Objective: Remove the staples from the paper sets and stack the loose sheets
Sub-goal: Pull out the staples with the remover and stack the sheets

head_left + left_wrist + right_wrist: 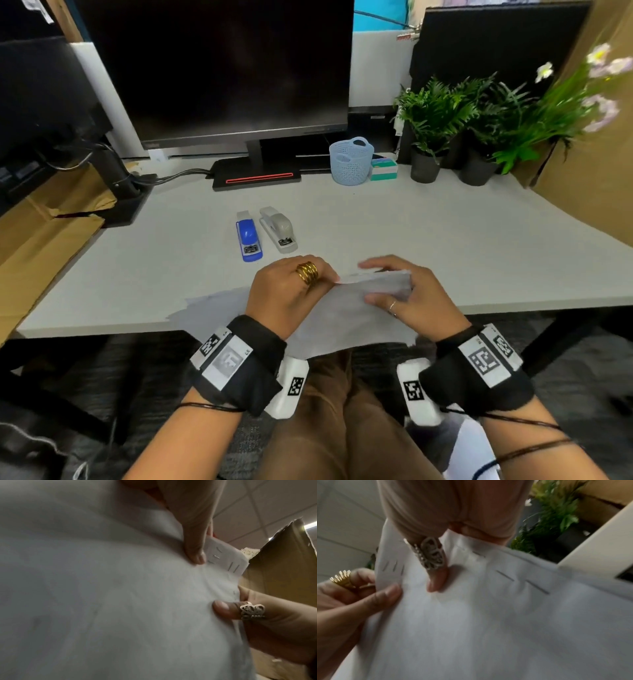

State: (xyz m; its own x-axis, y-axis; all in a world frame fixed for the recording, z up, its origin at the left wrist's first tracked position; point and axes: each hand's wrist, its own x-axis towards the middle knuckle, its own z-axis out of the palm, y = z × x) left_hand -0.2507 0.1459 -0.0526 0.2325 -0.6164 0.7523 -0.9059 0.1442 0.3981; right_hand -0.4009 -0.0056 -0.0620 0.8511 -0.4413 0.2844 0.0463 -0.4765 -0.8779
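Note:
A stapled white paper set is held up over the desk's front edge by both hands. My left hand, with a gold ring, pinches its top left corner. My right hand grips the top edge just to the right, thumb on the near face. In the left wrist view, my left thumb presses beside several staples in the corner. In the right wrist view, my ringed right thumb lies between a staple cluster and more staples along the edge. A loose sheet lies on the desk to the left.
A blue stapler and a grey stapler lie side by side beyond the hands. A blue basket and sticky notes stand near the monitor base. Potted plants fill the back right; cardboard borders the left.

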